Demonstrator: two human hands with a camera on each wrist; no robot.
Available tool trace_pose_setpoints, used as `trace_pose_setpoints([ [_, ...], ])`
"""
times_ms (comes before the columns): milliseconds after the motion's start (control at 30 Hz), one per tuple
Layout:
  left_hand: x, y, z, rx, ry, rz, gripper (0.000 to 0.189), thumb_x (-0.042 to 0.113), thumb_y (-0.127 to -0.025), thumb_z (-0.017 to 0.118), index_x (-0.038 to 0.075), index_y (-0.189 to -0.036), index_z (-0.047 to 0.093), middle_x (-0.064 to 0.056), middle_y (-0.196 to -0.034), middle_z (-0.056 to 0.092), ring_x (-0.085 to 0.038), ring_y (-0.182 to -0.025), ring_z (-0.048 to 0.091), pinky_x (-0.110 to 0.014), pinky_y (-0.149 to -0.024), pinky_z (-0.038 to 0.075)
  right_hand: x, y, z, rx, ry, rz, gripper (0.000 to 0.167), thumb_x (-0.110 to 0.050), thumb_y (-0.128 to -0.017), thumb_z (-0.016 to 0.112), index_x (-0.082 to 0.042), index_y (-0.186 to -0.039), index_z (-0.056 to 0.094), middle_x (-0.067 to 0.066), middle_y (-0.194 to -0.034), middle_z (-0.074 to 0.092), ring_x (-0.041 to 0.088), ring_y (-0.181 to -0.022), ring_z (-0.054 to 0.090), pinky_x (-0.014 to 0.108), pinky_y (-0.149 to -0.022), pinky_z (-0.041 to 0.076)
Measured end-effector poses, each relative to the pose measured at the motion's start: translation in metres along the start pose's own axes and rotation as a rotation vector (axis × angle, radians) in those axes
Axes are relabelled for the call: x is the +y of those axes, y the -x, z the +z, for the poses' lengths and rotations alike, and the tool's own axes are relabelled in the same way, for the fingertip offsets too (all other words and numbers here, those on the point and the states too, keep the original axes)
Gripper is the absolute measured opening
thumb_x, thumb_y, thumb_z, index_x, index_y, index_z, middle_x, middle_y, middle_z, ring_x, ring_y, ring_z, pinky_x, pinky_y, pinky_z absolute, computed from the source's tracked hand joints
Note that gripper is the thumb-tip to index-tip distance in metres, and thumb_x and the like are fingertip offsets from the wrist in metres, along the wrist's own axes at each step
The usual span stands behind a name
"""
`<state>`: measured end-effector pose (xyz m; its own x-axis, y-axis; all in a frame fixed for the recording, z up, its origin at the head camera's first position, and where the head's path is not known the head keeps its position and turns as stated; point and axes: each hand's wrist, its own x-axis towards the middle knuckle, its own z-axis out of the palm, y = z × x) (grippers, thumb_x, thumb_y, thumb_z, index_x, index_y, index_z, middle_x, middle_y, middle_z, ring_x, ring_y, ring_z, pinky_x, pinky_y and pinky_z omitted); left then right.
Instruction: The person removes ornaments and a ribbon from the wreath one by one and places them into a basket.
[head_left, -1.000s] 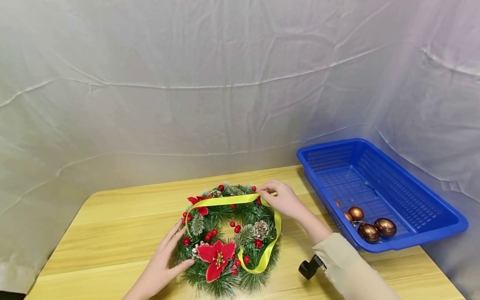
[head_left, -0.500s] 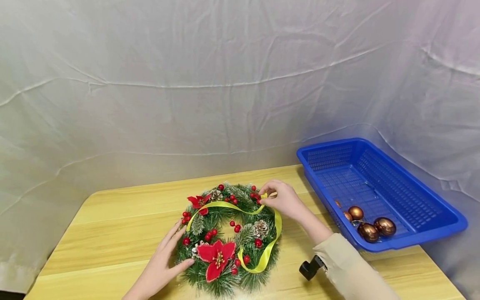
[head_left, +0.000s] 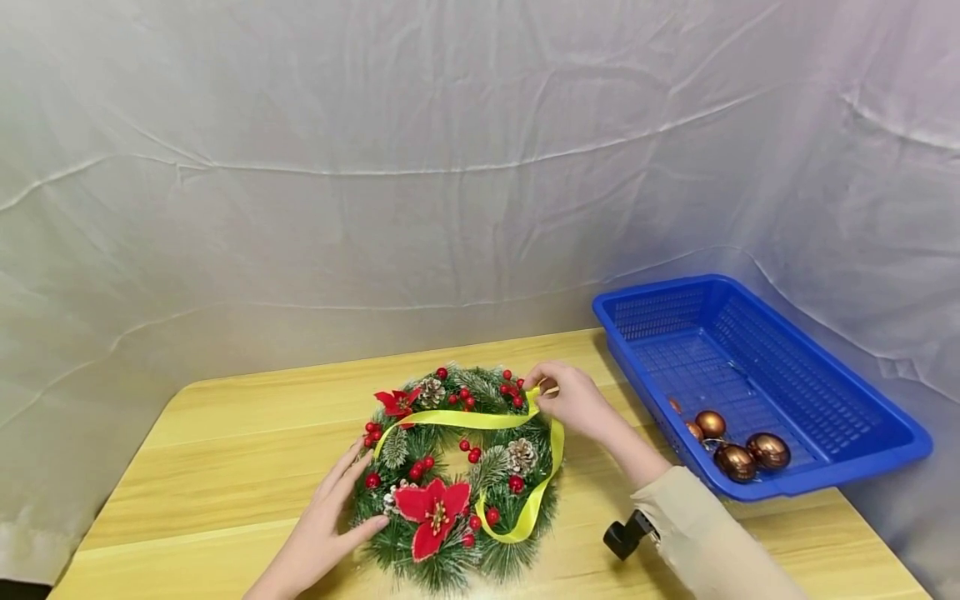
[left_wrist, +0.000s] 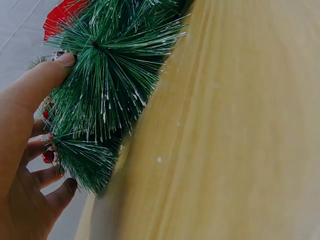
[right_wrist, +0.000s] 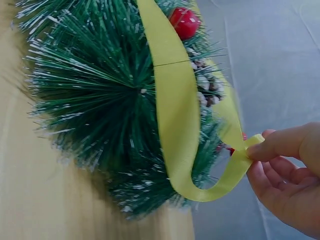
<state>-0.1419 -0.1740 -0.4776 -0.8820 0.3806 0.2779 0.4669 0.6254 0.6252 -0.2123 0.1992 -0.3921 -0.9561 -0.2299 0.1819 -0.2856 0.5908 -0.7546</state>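
A green wreath with red poinsettias, berries and pinecones lies on the wooden table. Over its top and right side loops a yellow ribbon. Between thumb and fingertips my right hand pinches the ribbon near the upper right of the wreath. The right wrist view shows the ribbon hanging in a loop below the pinch. At the wreath's left edge my left hand rests with fingers extended and thumb spread. The left wrist view has its thumb and fingers touching the green needles.
A blue plastic basket stands right of the wreath. Several shiny copper baubles lie in its near end. Grey cloth hangs behind the table. A small black camera is on my right wrist.
My right hand has shifted slightly right with the pinched ribbon. The ribbon across the top slackened and dropped lower, then straightened somewhat. My left hand stays in place.
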Motion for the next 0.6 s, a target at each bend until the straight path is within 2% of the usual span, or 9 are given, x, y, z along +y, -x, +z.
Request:
trace_pose_setpoints([
  [300,0.0,0.0,0.001,-0.001,0.01,-0.016,0.082,0.038,-0.082,0.074,0.017,-0.15,0.032,-0.007,-0.158,0.018,-0.039,-0.138,0.022,-0.076,-0.093,0.026,-0.008,0.004,-0.026,0.131,0.11,-0.098,0.021,0.012,-0.077,0.066,-0.005,-0.09,0.067,0.009,-0.097,0.066,0.026,-0.088,0.064,0.035,-0.075,0.058],
  [467,-0.001,0.0,0.002,-0.006,0.015,-0.02,0.082,0.038,-0.083,0.073,0.018,-0.15,0.032,-0.007,-0.158,0.018,-0.039,-0.138,0.022,-0.076,-0.093,0.026,-0.01,0.009,-0.048,0.181,0.152,-0.084,0.022,0.009,-0.079,0.066,-0.008,-0.093,0.068,0.008,-0.099,0.067,0.026,-0.09,0.064,0.037,-0.073,0.057],
  [600,-0.001,0.0,0.002,-0.003,0.014,-0.022,0.081,0.038,-0.083,0.073,0.019,-0.15,0.032,-0.007,-0.158,0.019,-0.04,-0.138,0.022,-0.077,-0.092,0.026,-0.01,0.014,-0.066,0.206,0.205,-0.067,0.02,0.007,-0.082,0.065,-0.009,-0.094,0.068,0.009,-0.1,0.066,0.027,-0.09,0.062,0.045,-0.075,0.053],
])
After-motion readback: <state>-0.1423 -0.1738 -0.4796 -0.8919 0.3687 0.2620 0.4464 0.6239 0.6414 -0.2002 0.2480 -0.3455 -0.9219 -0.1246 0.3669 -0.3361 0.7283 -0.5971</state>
